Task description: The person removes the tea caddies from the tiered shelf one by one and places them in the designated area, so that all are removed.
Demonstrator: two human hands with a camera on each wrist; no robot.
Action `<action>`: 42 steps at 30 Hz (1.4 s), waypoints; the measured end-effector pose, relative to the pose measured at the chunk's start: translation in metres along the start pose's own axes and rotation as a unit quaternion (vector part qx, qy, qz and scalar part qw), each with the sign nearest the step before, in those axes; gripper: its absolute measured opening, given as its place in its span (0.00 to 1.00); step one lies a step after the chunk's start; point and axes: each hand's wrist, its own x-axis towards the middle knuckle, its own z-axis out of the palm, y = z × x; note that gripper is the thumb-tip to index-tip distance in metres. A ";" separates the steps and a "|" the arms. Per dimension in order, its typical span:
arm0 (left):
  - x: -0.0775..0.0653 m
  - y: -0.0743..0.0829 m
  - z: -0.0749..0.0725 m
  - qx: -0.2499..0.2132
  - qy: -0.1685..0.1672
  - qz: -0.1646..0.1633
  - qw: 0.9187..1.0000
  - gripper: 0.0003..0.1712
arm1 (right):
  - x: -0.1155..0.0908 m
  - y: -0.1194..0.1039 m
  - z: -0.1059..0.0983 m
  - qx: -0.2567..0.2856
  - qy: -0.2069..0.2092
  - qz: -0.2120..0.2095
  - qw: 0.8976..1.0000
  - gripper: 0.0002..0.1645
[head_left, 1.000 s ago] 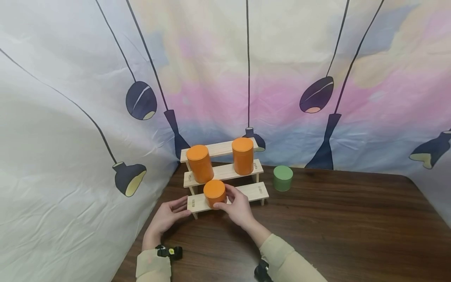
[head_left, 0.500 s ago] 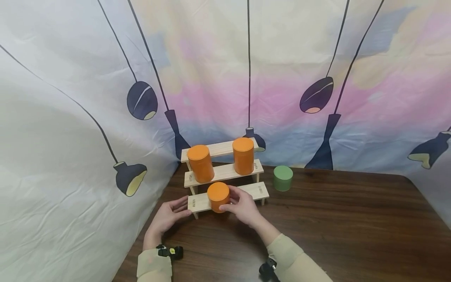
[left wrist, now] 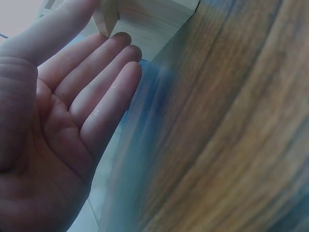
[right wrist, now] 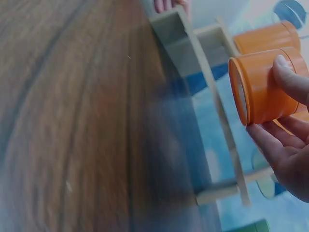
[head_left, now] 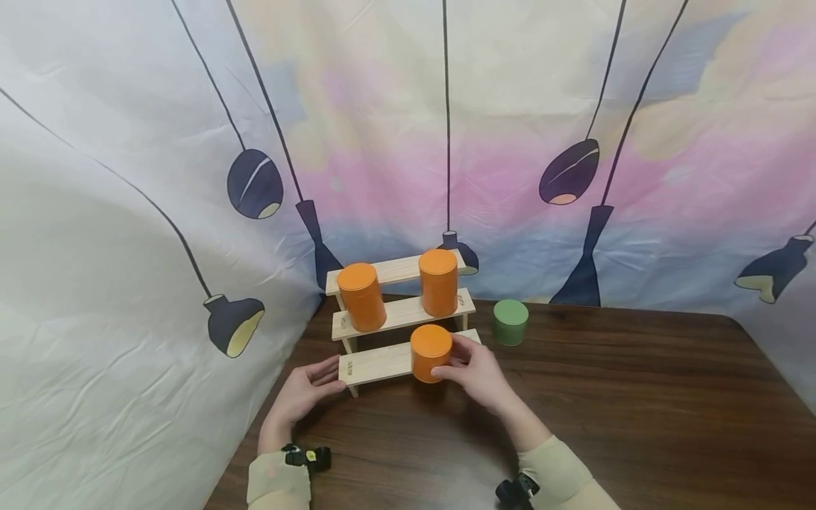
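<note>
My right hand [head_left: 481, 375] grips a short orange tin [head_left: 431, 354] between thumb and fingers. The tin overlaps the right part of the lowest shelf [head_left: 376, 365] in the head view. In the right wrist view its underside shows beside the shelf edge, apart from the board. My left hand [head_left: 302, 393] is at the left end of that shelf, thumb and straight fingertips touching the end. Two taller orange tins, a left one [head_left: 362, 301] and a right one [head_left: 439, 283], stand on the middle shelf [head_left: 401, 315] of the wooden stepped stand.
A short green tin [head_left: 510, 323] stands on the dark wooden table [head_left: 605, 411], right of the stand. The top shelf [head_left: 401, 269] is at the back, near a printed cloth backdrop [head_left: 510, 142]. Another cloth wall [head_left: 127, 397] closes the left side.
My right hand has moved the short orange tin to the right, from the left-middle of the lowest shelf to its right part. The left hand stays at the shelf end.
</note>
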 end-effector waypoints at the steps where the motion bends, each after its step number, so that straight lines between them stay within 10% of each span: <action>1: 0.000 0.000 0.000 0.000 -0.002 0.001 1.000 0.44 | -0.001 0.000 -0.005 0.001 0.004 0.004 1.000 0.45; 22: 0.002 -0.007 -0.002 0.003 -0.002 -0.001 1.000 0.45 | -0.022 -0.007 -0.119 -0.053 -0.008 0.007 0.999 0.52; 42: 0.004 -0.008 -0.001 0.000 -0.001 0.004 1.000 0.46 | -0.020 -0.004 -0.149 -0.031 0.096 0.021 0.995 0.51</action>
